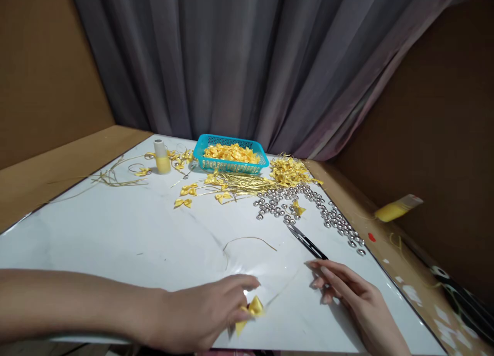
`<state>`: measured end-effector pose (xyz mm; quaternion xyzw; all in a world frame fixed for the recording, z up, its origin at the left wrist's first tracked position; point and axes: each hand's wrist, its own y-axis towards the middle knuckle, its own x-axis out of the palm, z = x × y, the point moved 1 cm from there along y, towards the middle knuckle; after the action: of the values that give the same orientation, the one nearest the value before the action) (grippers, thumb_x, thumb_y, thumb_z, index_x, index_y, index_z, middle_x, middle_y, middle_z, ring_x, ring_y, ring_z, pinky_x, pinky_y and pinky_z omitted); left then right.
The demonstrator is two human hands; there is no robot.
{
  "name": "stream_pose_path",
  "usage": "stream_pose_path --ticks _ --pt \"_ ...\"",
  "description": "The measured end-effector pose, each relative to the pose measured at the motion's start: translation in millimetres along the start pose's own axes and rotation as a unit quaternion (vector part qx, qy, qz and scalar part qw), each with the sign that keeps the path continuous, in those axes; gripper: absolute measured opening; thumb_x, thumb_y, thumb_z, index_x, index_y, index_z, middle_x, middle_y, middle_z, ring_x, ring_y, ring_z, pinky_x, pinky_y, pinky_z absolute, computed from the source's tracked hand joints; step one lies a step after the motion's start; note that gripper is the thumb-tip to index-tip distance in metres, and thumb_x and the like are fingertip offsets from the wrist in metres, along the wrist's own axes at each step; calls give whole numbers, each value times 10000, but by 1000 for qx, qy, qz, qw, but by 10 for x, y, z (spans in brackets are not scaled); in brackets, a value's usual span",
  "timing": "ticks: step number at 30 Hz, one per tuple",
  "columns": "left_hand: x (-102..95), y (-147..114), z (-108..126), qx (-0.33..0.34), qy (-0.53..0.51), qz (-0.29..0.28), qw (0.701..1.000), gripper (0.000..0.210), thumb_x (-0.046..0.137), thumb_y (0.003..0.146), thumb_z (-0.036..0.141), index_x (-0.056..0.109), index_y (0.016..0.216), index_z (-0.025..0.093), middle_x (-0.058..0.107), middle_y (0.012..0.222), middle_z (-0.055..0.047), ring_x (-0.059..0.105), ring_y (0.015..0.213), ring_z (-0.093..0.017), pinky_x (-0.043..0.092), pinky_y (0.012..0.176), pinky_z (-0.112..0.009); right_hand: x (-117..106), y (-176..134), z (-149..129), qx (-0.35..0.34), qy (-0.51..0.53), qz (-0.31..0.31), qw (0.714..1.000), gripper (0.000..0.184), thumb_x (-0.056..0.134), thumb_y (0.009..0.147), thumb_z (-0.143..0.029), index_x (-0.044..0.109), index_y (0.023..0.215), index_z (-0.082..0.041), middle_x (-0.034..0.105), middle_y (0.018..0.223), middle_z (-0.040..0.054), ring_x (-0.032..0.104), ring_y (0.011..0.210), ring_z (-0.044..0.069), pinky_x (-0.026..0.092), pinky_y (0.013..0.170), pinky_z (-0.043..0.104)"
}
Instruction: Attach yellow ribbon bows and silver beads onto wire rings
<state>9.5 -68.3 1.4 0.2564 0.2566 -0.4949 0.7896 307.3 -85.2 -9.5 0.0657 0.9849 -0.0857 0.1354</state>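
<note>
My left hand [210, 304] reaches in from the left, low over the white tabletop, its fingers closed on a yellow satin ribbon bow [254, 307]. A thin, pale thread [283, 288] runs from the bow up to the right. My right hand [353, 291] is closed, thumb and fingertips pinched together at the far end of this thread; the exact grip is too fine to make out. Just beyond those fingertips lie black thread snips [309, 243]. A loose gold cord [250, 238] curves on the table between and beyond my hands.
A blue basket [231, 168] of yellow bows stands at the back. Right of it are a bow pile [289, 172], gold cords [247, 183] and scattered silver beads [274, 201]. A yellow thread spool [162, 158] stands back left; another spool [399, 208] lies beyond the right edge.
</note>
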Motion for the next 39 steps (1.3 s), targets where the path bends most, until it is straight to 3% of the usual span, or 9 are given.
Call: stream_pose_path --ticks 3,6,10,19,23,26,30,34,39 --pt "58 -32 -13 40 73 -62 995 291 390 947 270 607 1017 89 612 1143 -206 192 1401 -295 271 1135 -399 4 5 2 -3 0 -3 1000 369 661 761 -472 727 947 -160 686 731 79 567 564 150 497 589 277" --pt "23 -20 -47 7 112 -51 992 342 328 956 205 559 1131 23 357 1438 -237 108 1415 -281 240 1153 -384 12 0 -5 -2 1 0 1000 363 656 765 -473 727 939 -163 684 728 75 564 562 147 492 591 274" --pt "-101 -26 -137 -53 150 -66 985 384 263 966 162 461 1247 -11 151 1511 -223 80 1413 -236 207 1157 -339 19 -17 -25 0 1 2 1000 365 655 764 -471 725 941 -159 684 727 74 563 565 154 487 595 281" --pt "-538 -150 -559 -123 183 2 975 450 257 999 266 319 1396 64 301 1482 -152 285 1375 -181 262 1127 -286 15 -22 -28 7 7 -2 1000 358 655 764 -470 721 937 -165 686 733 67 562 560 150 486 599 277" --pt "-736 -164 -602 -118 188 27 975 333 312 991 302 532 1167 125 343 1481 -111 251 1392 -185 223 1146 -313 15 -11 -29 9 12 -2 1000 365 659 761 -473 717 944 -162 687 738 69 563 556 146 489 594 275" --pt "-755 -134 -521 -135 117 50 983 288 328 988 325 567 929 175 418 1436 -84 314 1364 -176 326 1084 -293 15 -3 -24 9 14 -3 1000 369 663 757 -478 713 942 -162 689 739 68 560 551 141 490 589 271" --pt "-672 -64 -446 -154 59 38 986 295 381 970 371 558 818 191 402 1444 -63 340 1345 -207 351 1051 -331 13 4 -4 7 5 -1 1000 376 654 768 -478 705 958 -158 691 756 71 553 538 138 482 580 279" --pt "-678 16 -484 -153 45 28 987 314 412 952 414 558 797 184 390 1442 -78 333 1334 -227 313 1059 -356 15 -6 -1 2 -1 -3 1000 367 635 788 -470 701 965 -154 689 766 71 536 529 133 469 575 284" --pt "-870 164 -586 -179 95 100 974 215 423 940 369 518 893 182 521 1194 -96 453 1123 -234 359 942 -360 23 -12 -32 0 -5 2 1000 362 636 785 -467 704 951 -153 683 749 67 539 534 140 467 578 292"
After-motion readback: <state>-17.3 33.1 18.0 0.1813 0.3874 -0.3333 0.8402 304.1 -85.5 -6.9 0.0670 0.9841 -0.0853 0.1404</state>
